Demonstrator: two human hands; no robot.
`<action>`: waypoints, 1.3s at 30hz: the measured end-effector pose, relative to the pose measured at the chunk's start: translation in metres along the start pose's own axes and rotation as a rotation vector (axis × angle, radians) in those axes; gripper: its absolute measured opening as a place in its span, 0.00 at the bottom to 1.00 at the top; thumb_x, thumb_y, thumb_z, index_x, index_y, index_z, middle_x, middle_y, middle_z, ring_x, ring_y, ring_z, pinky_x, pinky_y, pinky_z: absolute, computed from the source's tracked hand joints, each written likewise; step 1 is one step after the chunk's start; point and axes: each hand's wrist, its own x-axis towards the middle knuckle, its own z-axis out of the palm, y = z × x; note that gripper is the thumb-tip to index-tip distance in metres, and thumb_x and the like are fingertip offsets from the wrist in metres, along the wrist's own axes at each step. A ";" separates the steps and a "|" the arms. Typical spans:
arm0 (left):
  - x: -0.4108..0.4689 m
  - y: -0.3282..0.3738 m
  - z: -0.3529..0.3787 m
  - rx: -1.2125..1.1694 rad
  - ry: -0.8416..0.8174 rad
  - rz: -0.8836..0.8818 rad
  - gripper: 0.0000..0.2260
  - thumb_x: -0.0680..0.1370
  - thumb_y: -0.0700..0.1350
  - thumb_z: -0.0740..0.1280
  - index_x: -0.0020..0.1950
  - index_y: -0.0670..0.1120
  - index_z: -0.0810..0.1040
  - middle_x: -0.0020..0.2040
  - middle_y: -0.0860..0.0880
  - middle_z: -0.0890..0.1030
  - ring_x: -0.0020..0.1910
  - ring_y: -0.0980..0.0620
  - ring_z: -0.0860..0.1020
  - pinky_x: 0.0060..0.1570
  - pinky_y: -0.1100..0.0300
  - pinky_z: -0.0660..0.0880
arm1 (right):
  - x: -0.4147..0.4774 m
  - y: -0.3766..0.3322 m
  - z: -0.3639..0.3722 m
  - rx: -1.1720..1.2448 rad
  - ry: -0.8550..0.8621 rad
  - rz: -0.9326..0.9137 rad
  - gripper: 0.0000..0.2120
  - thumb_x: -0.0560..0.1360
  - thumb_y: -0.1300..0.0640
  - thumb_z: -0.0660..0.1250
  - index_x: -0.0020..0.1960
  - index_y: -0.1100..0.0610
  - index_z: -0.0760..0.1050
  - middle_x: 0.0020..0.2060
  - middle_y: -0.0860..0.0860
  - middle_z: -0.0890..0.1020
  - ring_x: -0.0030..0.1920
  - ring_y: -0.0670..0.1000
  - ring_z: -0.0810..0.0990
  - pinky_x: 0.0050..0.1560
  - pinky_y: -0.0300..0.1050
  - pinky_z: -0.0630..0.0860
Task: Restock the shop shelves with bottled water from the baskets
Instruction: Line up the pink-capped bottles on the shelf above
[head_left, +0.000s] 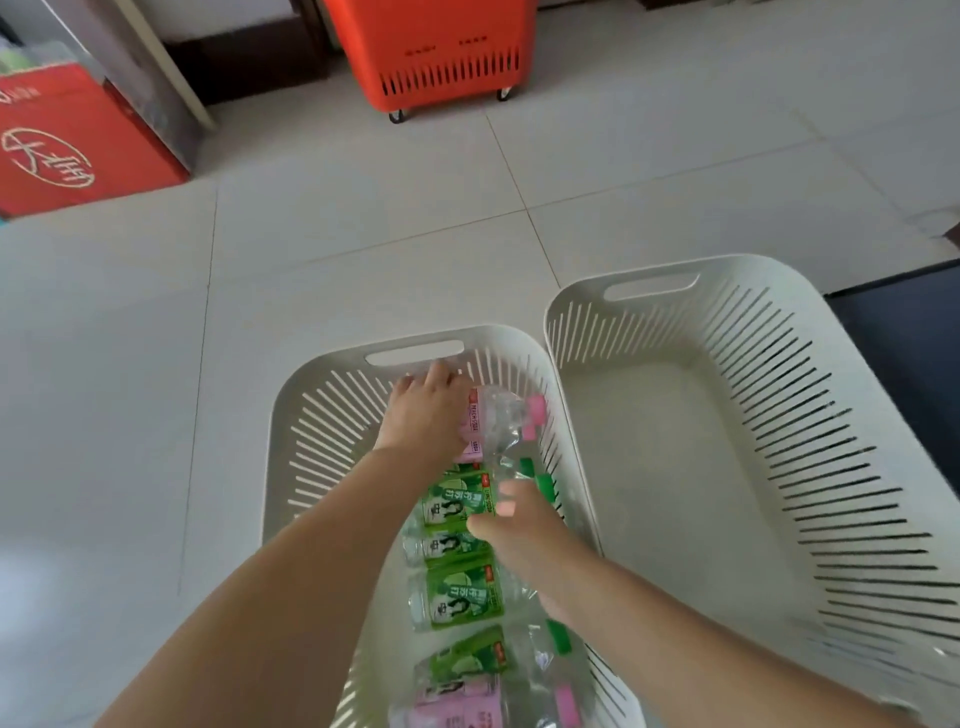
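2 baskets side by side on the floor (363, 234). Right basket (779, 332) with nothing in it, so likely half done. Left basket (322, 415) holding a row of bottles (462, 592) lying down, so lots left. Left hand (428, 410) at the far end, fingers clamped on a pink bottle (498, 415). Right hand (524, 540) nearer, fingers curled round a green bottle (452, 501). No shelves in sight. Orange cart (436, 47) and red box (78, 140) far off, not in the way.

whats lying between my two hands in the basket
head view: a green-labelled bottle on its side, plus the clear neck end of the pink-labelled bottle that the left hand grips. the right hand sits just beyond the green one
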 end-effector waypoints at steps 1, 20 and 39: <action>-0.003 -0.003 -0.002 -0.064 -0.005 -0.033 0.25 0.71 0.47 0.71 0.66 0.47 0.68 0.60 0.49 0.67 0.55 0.48 0.74 0.60 0.53 0.71 | 0.005 0.001 0.001 0.006 0.029 0.004 0.29 0.77 0.60 0.61 0.75 0.55 0.54 0.70 0.53 0.65 0.54 0.47 0.72 0.52 0.40 0.68; -0.038 -0.042 -0.003 -0.827 0.276 -0.411 0.26 0.65 0.48 0.78 0.58 0.48 0.72 0.42 0.60 0.76 0.39 0.61 0.76 0.37 0.66 0.71 | 0.127 -0.034 -0.013 0.480 0.235 0.113 0.25 0.78 0.50 0.62 0.70 0.62 0.65 0.52 0.56 0.77 0.35 0.47 0.70 0.48 0.42 0.71; -0.080 0.042 -0.207 -0.963 0.627 -0.232 0.23 0.64 0.42 0.79 0.53 0.46 0.72 0.44 0.51 0.78 0.42 0.48 0.78 0.40 0.57 0.74 | -0.129 -0.108 -0.092 0.141 0.213 -0.559 0.14 0.75 0.50 0.67 0.53 0.52 0.64 0.44 0.41 0.72 0.52 0.47 0.76 0.57 0.48 0.77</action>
